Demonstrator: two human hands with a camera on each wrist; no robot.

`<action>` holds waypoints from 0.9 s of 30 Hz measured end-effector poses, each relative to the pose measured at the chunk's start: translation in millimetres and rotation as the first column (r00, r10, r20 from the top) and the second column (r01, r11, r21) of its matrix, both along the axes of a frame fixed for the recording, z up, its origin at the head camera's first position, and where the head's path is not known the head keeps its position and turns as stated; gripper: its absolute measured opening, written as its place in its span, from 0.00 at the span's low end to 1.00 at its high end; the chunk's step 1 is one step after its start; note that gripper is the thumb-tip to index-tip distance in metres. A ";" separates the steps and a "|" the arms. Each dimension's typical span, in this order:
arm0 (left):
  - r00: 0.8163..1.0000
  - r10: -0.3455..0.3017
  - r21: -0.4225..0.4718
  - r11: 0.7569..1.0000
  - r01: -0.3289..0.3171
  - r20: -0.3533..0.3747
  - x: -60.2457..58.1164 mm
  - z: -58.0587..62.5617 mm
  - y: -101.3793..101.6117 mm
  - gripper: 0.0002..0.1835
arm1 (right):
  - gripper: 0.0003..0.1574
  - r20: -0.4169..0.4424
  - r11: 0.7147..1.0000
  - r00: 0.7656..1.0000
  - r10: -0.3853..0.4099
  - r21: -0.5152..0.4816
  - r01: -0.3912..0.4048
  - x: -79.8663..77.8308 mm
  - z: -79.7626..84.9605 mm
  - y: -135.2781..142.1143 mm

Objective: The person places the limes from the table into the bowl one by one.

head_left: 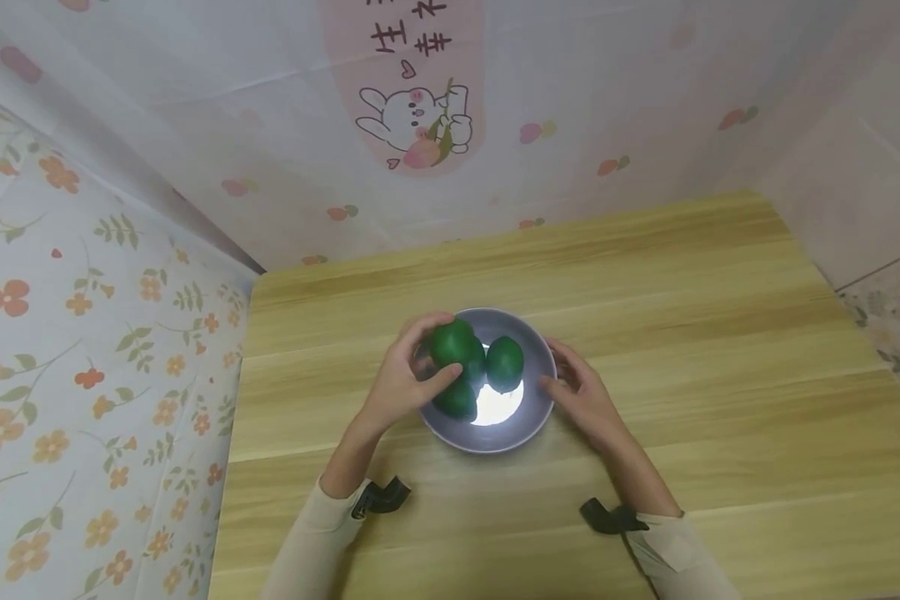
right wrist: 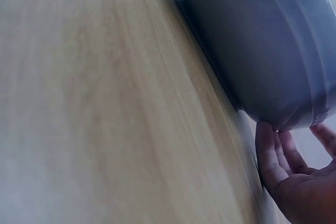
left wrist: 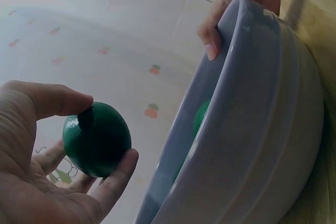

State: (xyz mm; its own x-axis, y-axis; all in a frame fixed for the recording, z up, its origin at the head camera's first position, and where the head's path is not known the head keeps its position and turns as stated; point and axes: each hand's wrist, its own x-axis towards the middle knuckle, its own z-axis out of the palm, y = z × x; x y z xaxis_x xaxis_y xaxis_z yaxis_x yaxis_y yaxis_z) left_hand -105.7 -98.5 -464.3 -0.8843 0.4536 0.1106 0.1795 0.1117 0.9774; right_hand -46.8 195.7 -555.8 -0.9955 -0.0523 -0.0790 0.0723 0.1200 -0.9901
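Observation:
A round, glossy green fruit (left wrist: 97,139) is pinched between the thumb and fingers of my left hand (head_left: 401,379). In the head view it is over the left side of a grey-blue bowl (head_left: 487,440); the left wrist view shows it just outside and above the rim. Inside the bowl lie more green fruits, one at the right (head_left: 505,363) and others at the left, partly covered by my left hand and the held fruit. My right hand (head_left: 588,400) grips the bowl's right side, thumb over the rim and fingers against the outer wall.
The bowl stands on a wood-grain table (head_left: 645,292). Behind the table hangs a white cloth (head_left: 270,108) with a rabbit print, and a flowered cloth (head_left: 120,350) runs along the left. Each wrist wears a black strap-like mount (head_left: 386,497).

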 end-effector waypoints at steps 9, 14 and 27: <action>0.995 0.005 -0.152 0.988 -0.019 -0.096 3.0 -0.4 3.8 0.34 | 0.41 0.007 1.000 1.000 -0.004 0.001 0.004 1.4 2.2 0.8; 0.993 0.001 -0.215 0.976 -0.026 -0.117 4.1 2.1 5.3 0.35 | 0.41 0.012 1.000 1.000 -0.004 0.003 0.004 0.2 2.8 -0.3; 0.986 -0.031 -0.337 0.941 -0.026 -0.162 11.7 11.2 6.7 0.34 | 0.41 0.012 1.000 1.000 -0.009 -0.004 0.009 0.2 3.2 -2.3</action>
